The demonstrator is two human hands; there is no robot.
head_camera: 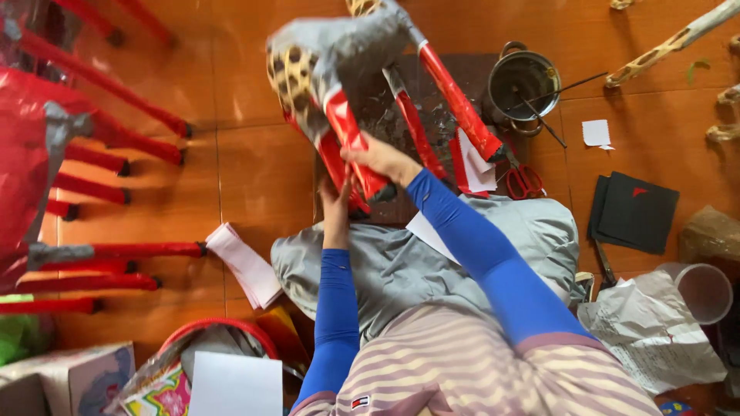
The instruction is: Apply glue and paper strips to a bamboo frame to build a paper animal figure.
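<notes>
My sleeves (493, 254) are bright blue, my shirt (462, 370) pale pink-striped. The paper animal (347, 54) is grey with tan spotted patches and red legs. Scissors (524, 181) have red handles; floor (247, 154) orange-brown.

Paper animal figure (331, 54) is motion-blurred, its top cut off by the upper edge. Left hand (335, 202) sits partly behind a red leg (351, 142) of it (fingers hidden, grip can't be judged). Right hand (379, 158) wraps that leg; fingertips out of sight on the far side. Pot (523, 81) contents too dark to tell. Red-legged figures (92, 146) at left cropped by the frame edge. Plastic cup (705, 291) and box (69, 377) cut off too.
</notes>
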